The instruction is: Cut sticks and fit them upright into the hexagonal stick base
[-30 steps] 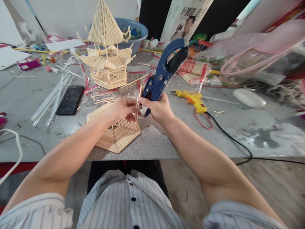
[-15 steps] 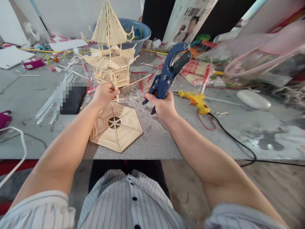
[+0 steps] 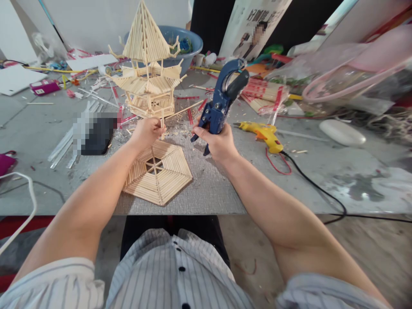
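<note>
My left hand is closed in a pinch on a short wooden stick, held upright just in front of the stick pagoda. Below that hand a flat hexagonal stick panel lies on the grey mat. My right hand is wrapped round the blue cutter, whose handles point up and away and whose jaws point down to the left. The two hands are a short way apart.
A yellow glue gun with a black cord lies right of my right hand. A dark phone and clear glue sticks lie left. A blue basin, stick packs and plastic bags crowd the back.
My left hand carried the stick from beside the cutter to the left, toward the pagoda's base, uncovering the hexagonal panel. The right hand kept the cutter and tilted it slightly.
</note>
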Motion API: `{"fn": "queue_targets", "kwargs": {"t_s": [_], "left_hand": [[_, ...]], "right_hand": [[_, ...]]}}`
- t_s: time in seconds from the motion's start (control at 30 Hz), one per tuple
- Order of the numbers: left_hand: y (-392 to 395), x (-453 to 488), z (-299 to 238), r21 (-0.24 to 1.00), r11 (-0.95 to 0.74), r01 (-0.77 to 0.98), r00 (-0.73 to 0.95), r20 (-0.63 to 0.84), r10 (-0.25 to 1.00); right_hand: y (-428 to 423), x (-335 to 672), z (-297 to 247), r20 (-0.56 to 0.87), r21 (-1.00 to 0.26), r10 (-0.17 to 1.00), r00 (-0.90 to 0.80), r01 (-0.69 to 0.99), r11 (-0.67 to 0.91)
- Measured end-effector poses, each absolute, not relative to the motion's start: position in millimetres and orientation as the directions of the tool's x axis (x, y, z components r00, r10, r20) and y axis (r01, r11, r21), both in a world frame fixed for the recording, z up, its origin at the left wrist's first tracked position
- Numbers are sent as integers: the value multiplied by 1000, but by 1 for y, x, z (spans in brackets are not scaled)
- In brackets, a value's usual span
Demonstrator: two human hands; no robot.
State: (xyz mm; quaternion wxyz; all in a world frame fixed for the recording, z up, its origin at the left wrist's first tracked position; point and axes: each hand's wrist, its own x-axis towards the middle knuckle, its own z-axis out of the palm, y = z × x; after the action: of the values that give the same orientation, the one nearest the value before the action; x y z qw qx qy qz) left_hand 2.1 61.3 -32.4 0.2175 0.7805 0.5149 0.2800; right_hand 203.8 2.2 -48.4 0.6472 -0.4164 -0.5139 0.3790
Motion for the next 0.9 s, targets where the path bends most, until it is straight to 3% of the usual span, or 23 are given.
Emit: {"fn": "queue_targets", "kwargs": {"t_s": [0.5, 0.6, 0.73, 0.9], "left_hand": [[66, 0, -42, 647, -412, 641, 318, 265, 910], [64, 0, -40, 651, -416, 635, 319, 269, 909], [59, 2, -31, 608, -431, 667, 338, 269, 902], [52, 2, -19, 587, -475, 656, 369, 300, 880]], "right_hand": [[4, 207, -52, 367, -929, 916, 162, 13, 370], [4, 211, -52, 442, -887, 879, 179, 233, 398], [6, 217, -52, 511, -708, 848, 140, 628, 324], [9, 218, -55, 450, -539, 887, 101, 823, 180]]}}
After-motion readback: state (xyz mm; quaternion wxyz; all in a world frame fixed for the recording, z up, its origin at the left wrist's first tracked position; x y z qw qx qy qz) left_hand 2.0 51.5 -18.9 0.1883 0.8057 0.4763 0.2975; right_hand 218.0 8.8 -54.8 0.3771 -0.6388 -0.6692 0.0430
